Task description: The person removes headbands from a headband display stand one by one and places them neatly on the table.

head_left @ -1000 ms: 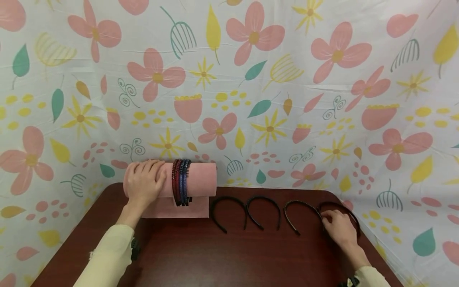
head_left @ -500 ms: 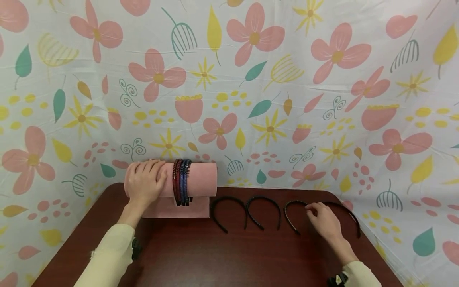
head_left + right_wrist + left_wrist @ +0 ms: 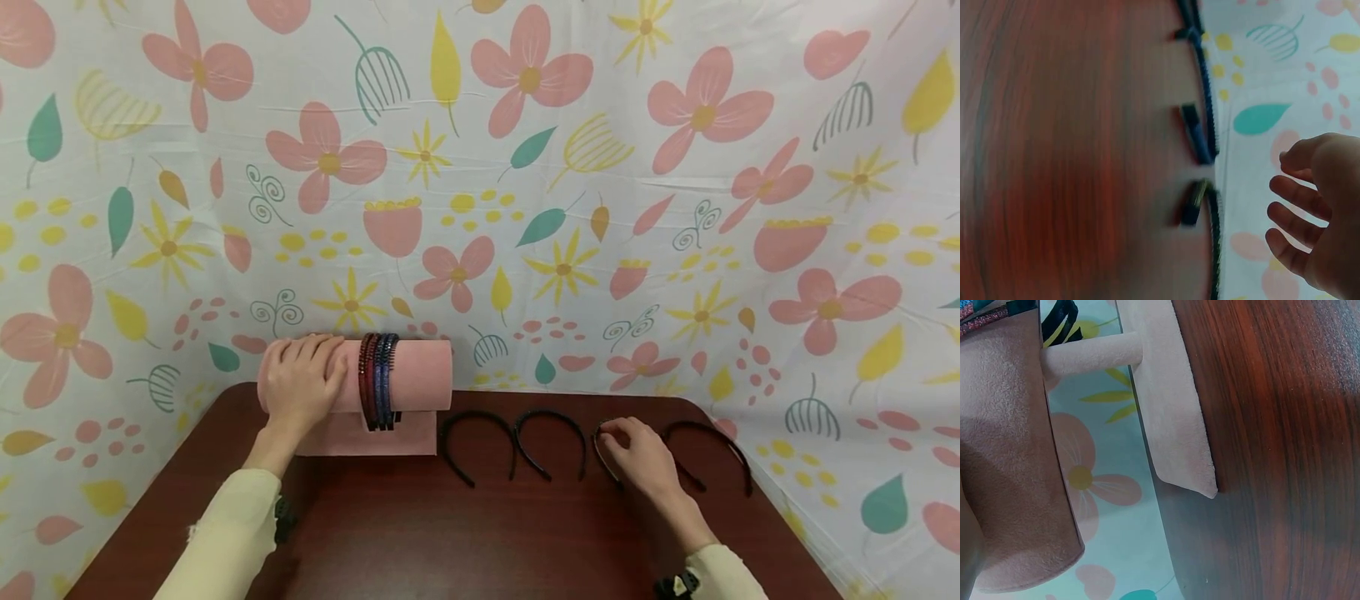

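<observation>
**Q:** ok, where are your hands right now?

**Me:** My left hand (image 3: 303, 379) is lying over the left end of the pink roll (image 3: 423, 375), fingers draped across the top, relaxed rather than clenched. My right hand (image 3: 643, 457) is at the third headband (image 3: 602, 458) in the table row (counting from the left, the dark one with gold glints).

**Q:** so you've got hold of it?

**Me:** Nah, the right wrist view shows thumb and fingers loosely bent and spread, grasping nothing. From the head view my fingertips overlap the top of its arch, but I can't tell if they touch.

**Q:** and the other bands?

**Me:** Four lie on the red-brown table (image 3: 480, 533), open ends facing me. The first headband (image 3: 480, 413) and second headband (image 3: 551, 412) sit close together, just right of the roll. The fourth headband (image 3: 701, 423) is at the far right, past my hand. The red headband (image 3: 367, 375) and blue headbands (image 3: 384, 379) are looped over the roll, side by side. A post (image 3: 1094, 355) joins that roll to a flat pink base (image 3: 408, 446). Flowery cloth (image 3: 465, 167) behind it all.
</observation>
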`<move>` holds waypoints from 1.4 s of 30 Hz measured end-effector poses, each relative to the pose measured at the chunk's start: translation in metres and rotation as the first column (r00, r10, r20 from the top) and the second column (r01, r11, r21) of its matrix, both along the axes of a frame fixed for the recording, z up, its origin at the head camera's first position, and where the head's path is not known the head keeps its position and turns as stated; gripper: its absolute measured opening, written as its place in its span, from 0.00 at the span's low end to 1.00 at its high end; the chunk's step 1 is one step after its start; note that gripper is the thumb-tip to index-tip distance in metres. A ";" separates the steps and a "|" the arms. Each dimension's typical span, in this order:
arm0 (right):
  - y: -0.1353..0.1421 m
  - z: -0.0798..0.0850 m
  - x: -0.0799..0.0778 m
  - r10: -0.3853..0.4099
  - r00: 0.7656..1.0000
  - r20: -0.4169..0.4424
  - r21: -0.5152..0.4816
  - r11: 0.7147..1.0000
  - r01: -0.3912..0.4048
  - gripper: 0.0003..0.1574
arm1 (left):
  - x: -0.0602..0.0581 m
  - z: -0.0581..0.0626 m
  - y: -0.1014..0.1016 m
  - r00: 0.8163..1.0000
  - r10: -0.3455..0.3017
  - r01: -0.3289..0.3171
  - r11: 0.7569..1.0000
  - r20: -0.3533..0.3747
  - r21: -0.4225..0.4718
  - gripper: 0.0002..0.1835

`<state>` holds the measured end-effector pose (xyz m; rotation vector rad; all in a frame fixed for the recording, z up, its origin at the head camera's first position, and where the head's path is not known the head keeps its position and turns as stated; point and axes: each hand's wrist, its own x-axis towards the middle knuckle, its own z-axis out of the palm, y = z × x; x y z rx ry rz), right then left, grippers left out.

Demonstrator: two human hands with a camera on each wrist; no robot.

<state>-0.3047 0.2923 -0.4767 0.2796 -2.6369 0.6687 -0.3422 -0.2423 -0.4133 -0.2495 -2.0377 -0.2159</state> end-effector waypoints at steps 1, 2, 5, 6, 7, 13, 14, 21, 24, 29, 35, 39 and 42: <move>-0.004 0.001 0.000 0.008 1.000 -0.002 -0.011 1.000 -0.008 0.12 | 0.000 0.000 0.000 1.000 -0.003 0.003 1.000 -0.005 0.003 0.24; -0.007 0.001 0.001 0.018 1.000 -0.006 -0.016 1.000 -0.018 0.12 | -0.001 0.000 0.000 1.000 -0.005 0.005 1.000 -0.012 0.005 0.24; -0.018 0.005 0.001 0.038 0.999 -0.022 -0.026 0.999 -0.039 0.12 | -0.001 -0.001 0.000 1.000 -0.010 0.011 1.000 -0.028 0.006 0.23; -0.022 0.006 0.001 0.044 0.999 -0.026 -0.030 0.999 -0.044 0.11 | -0.001 -0.001 0.000 0.999 -0.012 0.012 1.000 -0.032 0.007 0.23; -0.025 0.007 0.001 0.049 0.998 -0.028 -0.037 0.998 -0.050 0.11 | -0.002 -0.002 0.000 0.999 -0.013 0.013 1.000 -0.038 0.007 0.23; -0.041 0.009 0.004 0.067 0.997 -0.024 -0.071 0.995 -0.068 0.08 | -0.001 0.000 0.002 1.000 -0.009 0.009 1.000 -0.030 0.001 0.23; -0.043 0.009 0.004 0.068 0.997 -0.022 -0.075 0.995 -0.070 0.08 | 0.000 0.000 0.002 1.000 -0.007 0.007 1.000 -0.022 -0.002 0.23; -0.063 0.014 0.008 0.104 0.994 -0.020 -0.106 0.989 -0.106 0.09 | 0.001 0.000 0.003 1.000 -0.004 0.004 1.000 0.006 -0.006 0.24; -0.075 0.017 0.008 0.118 0.993 -0.027 -0.108 0.987 -0.121 0.09 | 0.001 -0.001 0.002 1.000 -0.010 0.010 1.000 -0.002 0.004 0.24; -0.092 0.021 0.008 0.147 0.988 -0.045 -0.119 0.981 -0.151 0.08 | 0.000 -0.002 0.002 1.000 -0.015 0.015 1.000 -0.018 0.011 0.23; -0.108 0.024 0.010 0.190 0.979 -0.080 -0.132 0.971 -0.199 0.09 | 0.001 -0.001 0.002 1.000 -0.004 0.004 1.000 0.014 0.001 0.25; -0.118 0.027 0.011 0.217 0.972 -0.092 -0.138 0.964 -0.228 0.09 | 0.001 0.000 0.001 1.000 -0.005 0.005 1.000 0.001 0.001 0.24; -0.125 0.029 0.013 0.239 0.966 -0.094 -0.139 0.958 -0.250 0.09 | 0.001 0.001 0.001 1.000 -0.004 0.004 1.000 -0.006 0.003 0.24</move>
